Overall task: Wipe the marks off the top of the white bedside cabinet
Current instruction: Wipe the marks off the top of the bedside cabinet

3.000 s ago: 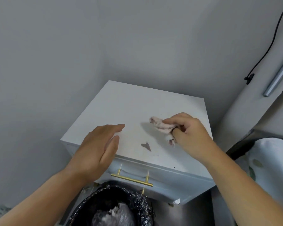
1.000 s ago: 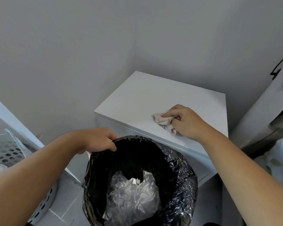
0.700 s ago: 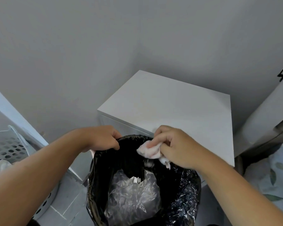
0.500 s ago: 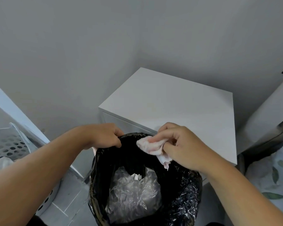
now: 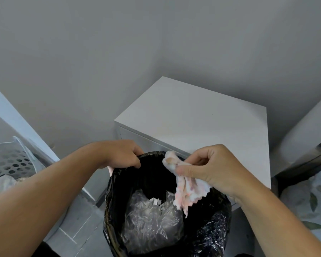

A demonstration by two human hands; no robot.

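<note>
The white bedside cabinet [image 5: 202,117] stands in the corner, its top bare and with no marks that I can see. My right hand [image 5: 209,167] pinches a crumpled white tissue [image 5: 185,188] stained pink, which hangs over the open mouth of a bin. My left hand [image 5: 122,154] grips the rim of that bin, lined with a black bag [image 5: 209,232], and holds it up against the cabinet's front. Clear crumpled plastic [image 5: 148,219] lies inside the bin. The cabinet's drawer front is mostly hidden behind the bin and my hands.
A white perforated basket [image 5: 9,160] sits low at the left beside a white panel. Grey walls meet behind the cabinet. At the right are a pale rounded bed end [image 5: 308,130] and leaf-patterned bedding [image 5: 308,197]. Grey tiled floor shows below.
Three seconds ago a dark mark lay on the cabinet top; it is gone. My right hand has carried the tissue off the top to above the bin, which my left hand has lifted.
</note>
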